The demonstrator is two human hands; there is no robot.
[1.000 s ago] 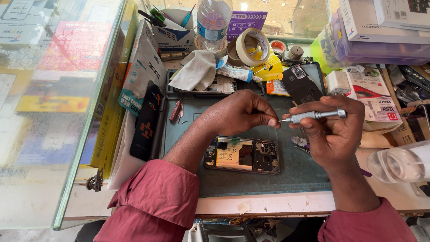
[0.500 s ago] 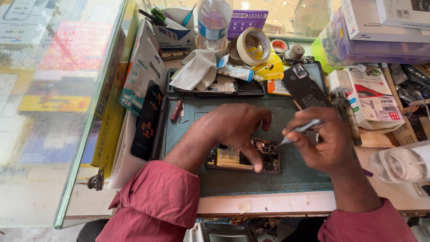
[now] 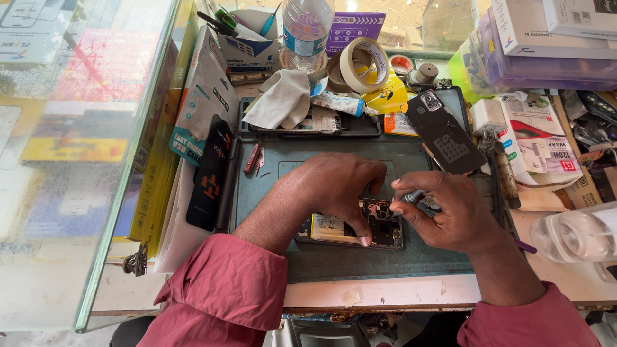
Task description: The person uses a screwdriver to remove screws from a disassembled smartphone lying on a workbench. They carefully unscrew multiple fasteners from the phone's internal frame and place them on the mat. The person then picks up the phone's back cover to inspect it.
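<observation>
left hand point(image 3: 334, 186): presses the opened phone point(image 3: 350, 230), mat's near edge
right hand point(image 3: 450, 212): grip pinching screwdriver point(image 3: 414, 196), tip toward phone's right end

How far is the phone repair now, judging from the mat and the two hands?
Done: the dark phone back cover is off and lies apart on the grey-green work mat. In hand: the left hand presses on the opened phone body, its yellow-labelled battery exposed, while the right hand holds a silver screwdriver at its upper end. Left: the phone is open and the cover not refitted.
</observation>
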